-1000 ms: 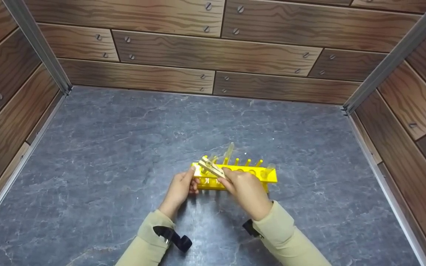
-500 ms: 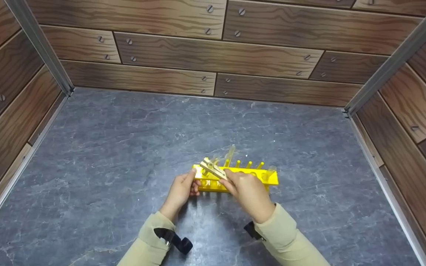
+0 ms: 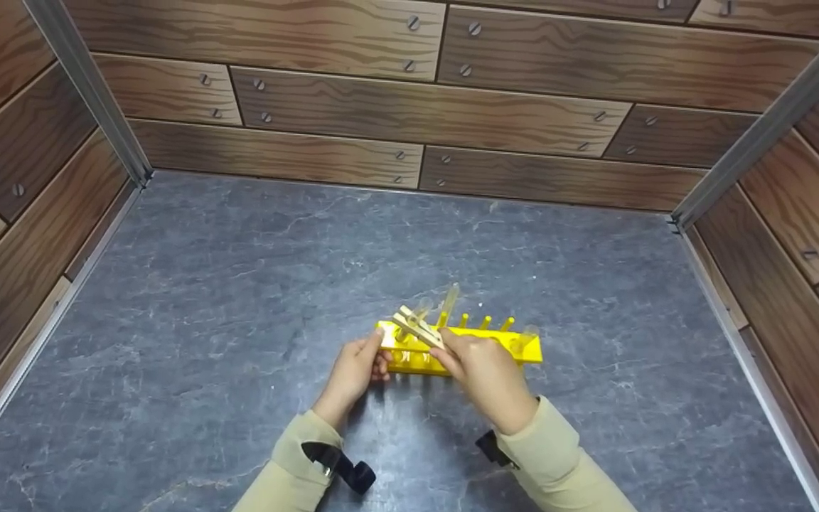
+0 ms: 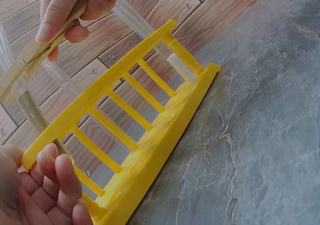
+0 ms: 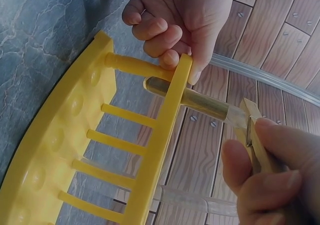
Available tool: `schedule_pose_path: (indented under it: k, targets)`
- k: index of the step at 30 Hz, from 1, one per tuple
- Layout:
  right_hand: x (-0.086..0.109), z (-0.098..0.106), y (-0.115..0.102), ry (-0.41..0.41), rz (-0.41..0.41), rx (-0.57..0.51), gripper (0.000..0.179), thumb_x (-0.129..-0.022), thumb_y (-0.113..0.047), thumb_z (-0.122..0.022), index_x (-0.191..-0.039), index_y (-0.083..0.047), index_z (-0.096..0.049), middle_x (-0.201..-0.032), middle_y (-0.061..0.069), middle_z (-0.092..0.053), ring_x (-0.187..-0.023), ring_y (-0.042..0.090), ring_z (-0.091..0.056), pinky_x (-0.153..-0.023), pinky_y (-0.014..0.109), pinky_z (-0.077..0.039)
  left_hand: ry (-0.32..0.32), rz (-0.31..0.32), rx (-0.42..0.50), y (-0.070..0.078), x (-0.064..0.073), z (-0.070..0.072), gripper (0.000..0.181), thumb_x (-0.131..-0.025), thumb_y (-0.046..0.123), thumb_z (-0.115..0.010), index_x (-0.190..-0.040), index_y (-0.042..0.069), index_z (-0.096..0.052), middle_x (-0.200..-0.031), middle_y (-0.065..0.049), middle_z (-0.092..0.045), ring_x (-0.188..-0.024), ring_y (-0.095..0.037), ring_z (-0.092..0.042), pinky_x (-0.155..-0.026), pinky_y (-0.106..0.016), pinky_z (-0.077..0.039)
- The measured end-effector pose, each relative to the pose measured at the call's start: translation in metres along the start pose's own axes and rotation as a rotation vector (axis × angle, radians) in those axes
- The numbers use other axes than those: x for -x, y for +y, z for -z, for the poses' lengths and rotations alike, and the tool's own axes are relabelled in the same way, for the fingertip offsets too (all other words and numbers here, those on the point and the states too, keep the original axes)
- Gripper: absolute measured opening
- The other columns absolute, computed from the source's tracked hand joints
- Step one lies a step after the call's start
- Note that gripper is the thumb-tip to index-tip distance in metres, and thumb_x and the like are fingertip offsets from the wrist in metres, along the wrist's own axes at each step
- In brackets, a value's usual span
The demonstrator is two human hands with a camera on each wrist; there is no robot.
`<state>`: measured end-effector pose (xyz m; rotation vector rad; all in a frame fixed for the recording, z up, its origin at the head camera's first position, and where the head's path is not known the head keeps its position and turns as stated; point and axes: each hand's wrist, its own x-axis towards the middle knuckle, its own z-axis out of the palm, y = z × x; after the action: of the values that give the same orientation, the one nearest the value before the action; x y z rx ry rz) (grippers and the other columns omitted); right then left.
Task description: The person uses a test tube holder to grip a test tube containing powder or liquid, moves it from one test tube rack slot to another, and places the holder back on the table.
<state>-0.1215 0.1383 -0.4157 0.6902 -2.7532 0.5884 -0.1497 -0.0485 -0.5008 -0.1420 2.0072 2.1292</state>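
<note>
A yellow test tube rack (image 3: 469,344) stands on the grey surface. My left hand (image 3: 352,366) pinches the left end of its top plate between thumb and fingers. My right hand (image 3: 489,373) grips a wooden test tube holder (image 3: 420,331), whose jaws clasp a test tube near its mouth. That test tube (image 5: 207,105) contains a yellowish-brown substance and passes through the end hole. Its rounded bottom hangs below the top plate, apart from the base, in the right wrist view. A test tube with pale contents (image 4: 181,67) stands at the rack's other end.
A clear test tube (image 3: 451,299) leans up from the rack behind the holder. Yellow pegs (image 3: 488,321) line the rack's back. Wood-patterned walls (image 3: 352,99) with metal corner posts enclose the grey surface (image 3: 274,270) on three sides.
The head view has shifted slightly. The holder and its test tube sit a little higher over the rack's end hole. Both hands keep their grips.
</note>
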Motion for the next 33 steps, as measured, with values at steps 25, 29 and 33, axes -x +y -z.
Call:
schedule_pose_path:
  k: [25,29,33]
  targets:
    - [0.001,0.007,0.001,-0.012,-0.015,-0.027,0.024,-0.088,-0.021,-0.065,-0.103,-0.004,-0.067,-0.070,0.001,-0.063,-0.051,0.005,-0.044,-0.048,0.020,-0.042,-0.007,0.011,-0.007,-0.002,0.001,0.001,0.049,-0.100,0.032,-0.042,-0.072,-0.005,-0.059,-0.053,0.002,-0.049,-0.047,-0.010,-0.052,-0.053,-0.027,-0.049]
    - [0.002,0.010,0.002,-0.002,-0.017,-0.032,0.022,-0.088,-0.023,-0.064,-0.101,-0.005,-0.068,-0.066,-0.001,-0.060,-0.049,0.004,-0.040,-0.046,0.019,-0.039,-0.013,-0.002,-0.010,-0.002,0.000,0.001,0.049,-0.100,0.032,-0.042,-0.071,-0.004,-0.059,-0.052,0.002,-0.049,-0.047,-0.010,-0.052,-0.052,-0.027,-0.049]
    - [0.002,0.011,0.002,0.010,-0.009,-0.027,0.017,-0.088,-0.023,-0.065,-0.095,-0.008,-0.067,-0.063,-0.004,-0.056,-0.049,0.005,-0.039,-0.045,0.020,-0.038,-0.015,-0.014,-0.005,-0.001,0.002,0.001,0.049,-0.100,0.032,-0.041,-0.071,-0.004,-0.059,-0.052,0.002,-0.048,-0.047,-0.011,-0.052,-0.051,-0.027,-0.048]
